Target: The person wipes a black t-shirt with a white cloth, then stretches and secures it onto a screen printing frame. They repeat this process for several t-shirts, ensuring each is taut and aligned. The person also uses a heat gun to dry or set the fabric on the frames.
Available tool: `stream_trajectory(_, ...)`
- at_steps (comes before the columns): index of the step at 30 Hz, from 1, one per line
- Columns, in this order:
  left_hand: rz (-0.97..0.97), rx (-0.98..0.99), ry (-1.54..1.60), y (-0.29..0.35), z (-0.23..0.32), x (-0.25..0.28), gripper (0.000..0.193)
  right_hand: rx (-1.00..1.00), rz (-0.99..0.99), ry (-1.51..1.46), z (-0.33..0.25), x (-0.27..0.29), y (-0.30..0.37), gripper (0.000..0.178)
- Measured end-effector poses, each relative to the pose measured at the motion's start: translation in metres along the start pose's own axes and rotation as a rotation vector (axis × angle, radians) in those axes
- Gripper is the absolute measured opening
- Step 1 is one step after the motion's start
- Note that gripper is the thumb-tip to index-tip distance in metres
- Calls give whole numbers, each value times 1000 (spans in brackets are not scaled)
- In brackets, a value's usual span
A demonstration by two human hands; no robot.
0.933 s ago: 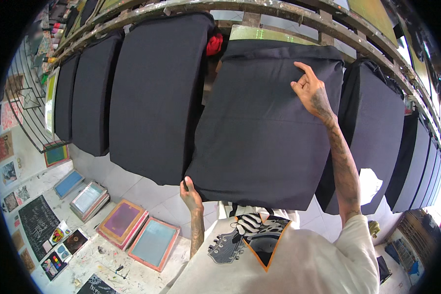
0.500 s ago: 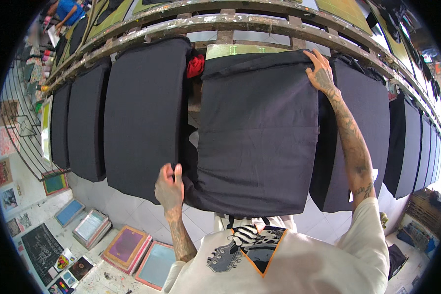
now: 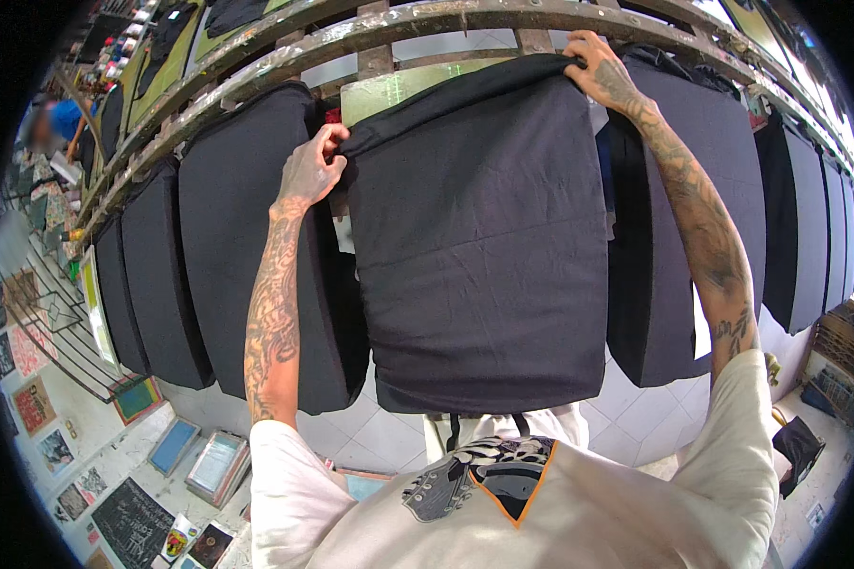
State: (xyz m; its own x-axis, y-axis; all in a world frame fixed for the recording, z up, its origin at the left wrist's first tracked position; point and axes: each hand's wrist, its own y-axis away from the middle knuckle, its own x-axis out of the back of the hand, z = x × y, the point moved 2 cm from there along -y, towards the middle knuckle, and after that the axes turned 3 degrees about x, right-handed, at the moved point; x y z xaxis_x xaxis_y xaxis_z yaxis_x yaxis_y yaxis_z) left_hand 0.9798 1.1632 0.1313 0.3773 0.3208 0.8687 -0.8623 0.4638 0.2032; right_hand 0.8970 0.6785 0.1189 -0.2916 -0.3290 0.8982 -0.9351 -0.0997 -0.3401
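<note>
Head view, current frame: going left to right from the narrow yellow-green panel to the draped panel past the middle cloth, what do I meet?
Narrow yellow-green panel → left hand, at the cloth's far left corner → black cloth → right hand, at its far right corner → next black-draped panel.

Floor (image 3: 380, 441): pale tiles, visible at 6 and 5 o'clock, more beyond the rails at 12. Paint-spattered wooden rails (image 3: 427, 21) arc across 12 o'clock, run down toward 10 and 2. Black metal grille (image 3: 57, 313), curved bars, 9 o'clock. White wall between 8 and 9, posters (image 3: 34, 408) on it. Dark board (image 3: 131, 523) with white lettering, 8 o'clock. Brown slatted rack (image 3: 840, 353), just past 3. Bright light at the 3 o'clock rim; far edges too small to read.
</note>
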Motion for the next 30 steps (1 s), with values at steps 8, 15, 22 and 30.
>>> stream_trajectory(8, 192, -131, 242, -23, -24, 4, 22, -243, -287, -493, 8, 6, -9, 33)
stream_trajectory(15, 157, -251, 96, -2, -19, 0, 24, -25, -465, -278, -8, 23, -43, 30)
stream_trajectory(22, 567, -213, 174, -31, -31, 18, 8, -118, -226, -452, -13, 23, -23, 20)
stream_trajectory(30, 774, -368, -174, -145, 17, 39, 16, -148, 164, -456, 63, 11, -47, 28)
